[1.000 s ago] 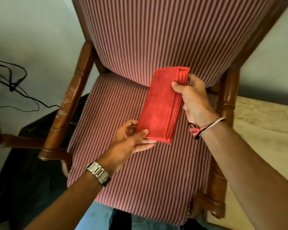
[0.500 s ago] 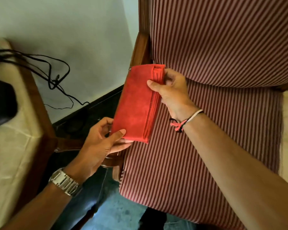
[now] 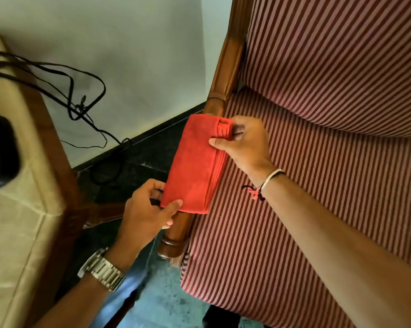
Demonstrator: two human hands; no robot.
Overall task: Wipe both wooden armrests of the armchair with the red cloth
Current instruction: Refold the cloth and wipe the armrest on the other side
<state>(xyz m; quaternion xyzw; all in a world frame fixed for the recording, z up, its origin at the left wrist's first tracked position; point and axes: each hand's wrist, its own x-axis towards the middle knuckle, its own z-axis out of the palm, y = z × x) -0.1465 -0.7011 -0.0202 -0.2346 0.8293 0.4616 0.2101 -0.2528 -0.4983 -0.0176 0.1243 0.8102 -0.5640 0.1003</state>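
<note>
The folded red cloth (image 3: 197, 164) lies along the armchair's left wooden armrest (image 3: 225, 74), whether pressed on it or just above I cannot tell. The right hand (image 3: 243, 143) pinches its far end at one o'clock; the left hand (image 3: 147, 209) grips its near end at seven o'clock. Wiping looks barely started, and the other armrest, out of view, remains.

The folded red cloth (image 3: 196, 165), carried by both hands, now lies over the chair's left wooden armrest (image 3: 176, 235) instead of above the seat.
</note>
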